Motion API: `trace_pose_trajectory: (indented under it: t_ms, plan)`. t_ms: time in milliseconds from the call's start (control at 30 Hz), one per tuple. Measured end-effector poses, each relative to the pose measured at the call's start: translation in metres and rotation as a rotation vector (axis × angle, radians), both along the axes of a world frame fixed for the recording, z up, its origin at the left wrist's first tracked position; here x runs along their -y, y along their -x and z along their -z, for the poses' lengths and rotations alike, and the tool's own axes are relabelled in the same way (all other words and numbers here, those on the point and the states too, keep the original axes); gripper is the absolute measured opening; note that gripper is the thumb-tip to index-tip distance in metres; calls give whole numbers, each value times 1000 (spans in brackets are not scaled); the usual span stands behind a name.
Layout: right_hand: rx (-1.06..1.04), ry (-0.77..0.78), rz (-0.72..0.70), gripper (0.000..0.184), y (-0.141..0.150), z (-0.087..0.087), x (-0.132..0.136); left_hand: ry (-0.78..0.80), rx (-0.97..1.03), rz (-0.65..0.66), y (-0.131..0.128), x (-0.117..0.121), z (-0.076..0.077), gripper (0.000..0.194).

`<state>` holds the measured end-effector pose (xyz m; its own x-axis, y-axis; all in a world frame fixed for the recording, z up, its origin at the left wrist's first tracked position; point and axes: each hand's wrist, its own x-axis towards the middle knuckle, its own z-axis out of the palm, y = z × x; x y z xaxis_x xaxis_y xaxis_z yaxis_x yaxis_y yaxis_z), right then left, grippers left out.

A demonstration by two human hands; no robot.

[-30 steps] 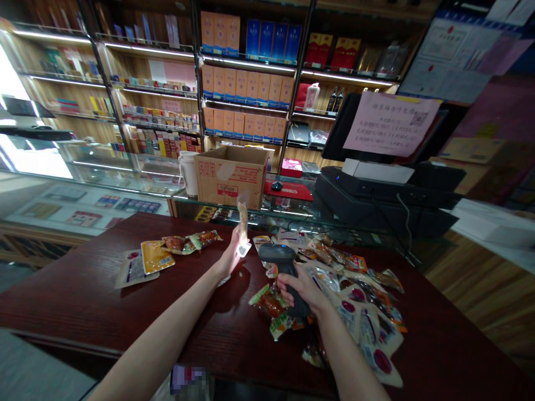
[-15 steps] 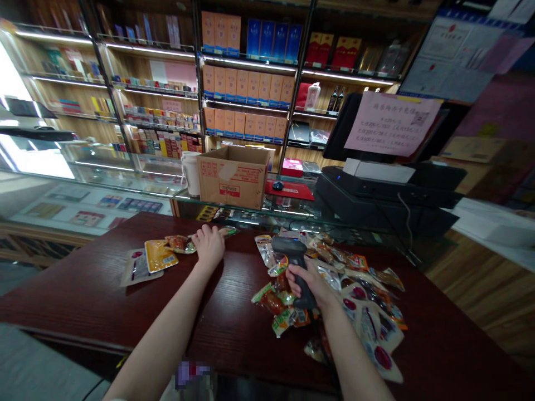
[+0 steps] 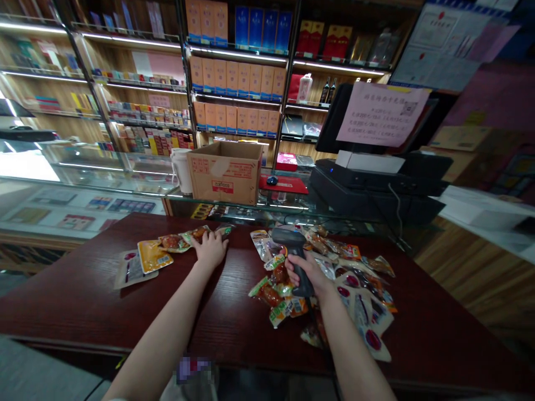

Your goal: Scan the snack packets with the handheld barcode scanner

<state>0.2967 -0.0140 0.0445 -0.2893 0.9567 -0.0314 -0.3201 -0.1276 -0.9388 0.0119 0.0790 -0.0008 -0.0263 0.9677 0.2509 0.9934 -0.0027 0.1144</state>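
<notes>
My left hand (image 3: pixel 211 249) lies palm down on the dark red table (image 3: pixel 83 301), its fingers stretched flat over the end of a row of snack packets (image 3: pixel 167 245). The yellow packet (image 3: pixel 154 255) and a white one (image 3: pixel 130 267) lie further left in that row. A grey barcode scanner (image 3: pixel 292 242) is gripped by the handle in my right hand (image 3: pixel 307 277), its head pointing away from me. The scanner is held over a loose pile of snack packets (image 3: pixel 359 284) that spreads to the right.
Behind the table runs a glass counter (image 3: pixel 104 178) bearing a cardboard box (image 3: pixel 225 172), a white jug (image 3: pixel 181 170), a mouse (image 3: pixel 272 180) on a red pad and a black till (image 3: pixel 376 189) with a pink notice (image 3: pixel 382 114). Stocked shelves (image 3: pixel 234 78) fill the back wall.
My left hand, which held a packet upright near the scanner, has moved left and down and now lies flat on the row of packets. The scanner hand has barely shifted.
</notes>
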Motion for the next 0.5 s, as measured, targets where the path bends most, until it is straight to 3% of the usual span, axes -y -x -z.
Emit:
trace_pose_trajectory:
  t_ms: [133,233,367,500]
  plan:
    - [-52,7,37,34,-8,-2,-3,-66,-58,-156,14,-5,6,49]
    - [-96,-3,66,34,-12,-3,-4,-134,-80,-150,14,-7,6,49]
    - [-111,-5,66,33,-14,-2,-5,-130,17,121,-18,0,2,53]
    - [-116,-2,54,32,-14,-1,-6,18,123,396,-57,13,6,57]
